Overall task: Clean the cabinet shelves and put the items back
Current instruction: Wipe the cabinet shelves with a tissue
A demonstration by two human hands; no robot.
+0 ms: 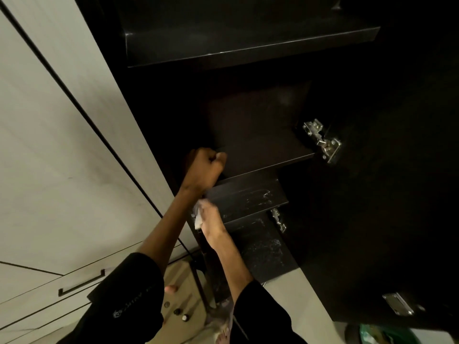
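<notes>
A dark open cabinet fills the view with several stepped shelves. My left hand is curled over the front left edge of the middle shelf and grips it. Below it, my right hand holds a white cloth against the left end of the lower shelf, which shows pale dusty streaks. The shelf under that is also speckled with dust. All visible shelves are bare.
The open cabinet door stands at the right with metal hinges. White closed cabinet fronts with a dark handle are at the left. Small bottles and bags lie on the floor below. My feet are near them.
</notes>
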